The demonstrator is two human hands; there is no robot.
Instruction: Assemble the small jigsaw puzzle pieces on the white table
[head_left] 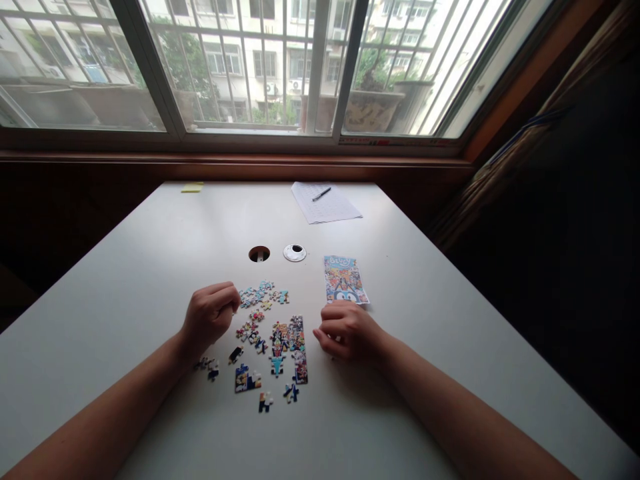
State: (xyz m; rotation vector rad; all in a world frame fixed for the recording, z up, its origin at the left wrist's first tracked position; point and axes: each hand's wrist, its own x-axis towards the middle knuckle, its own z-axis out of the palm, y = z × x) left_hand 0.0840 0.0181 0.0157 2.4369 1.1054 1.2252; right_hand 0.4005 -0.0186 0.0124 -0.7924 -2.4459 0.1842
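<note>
My left hand (213, 312) is closed, its fingers curled in beside a cluster of loose light-blue jigsaw pieces (260, 292). Whatever those fingers may hold is hidden. My right hand (347, 330) is also curled closed, to the right of a partly joined puzzle section (299, 340), a small gap apart from it. Its palm side cannot be seen. Red and pink loose pieces (250, 327) lie left of the joined section. Nearer me are a small joined corner (246, 379) and a few separate pieces (265, 401). Just beyond my right hand lies a colourful picture sheet (344, 277).
A round hole (259, 254) and a metal grommet ring (295, 253) are farther up the white table (210, 220). Papers (330, 210) with a pen (321, 194) lie at the far edge. Yellow sticky notes (192, 188) sit far left, below the window.
</note>
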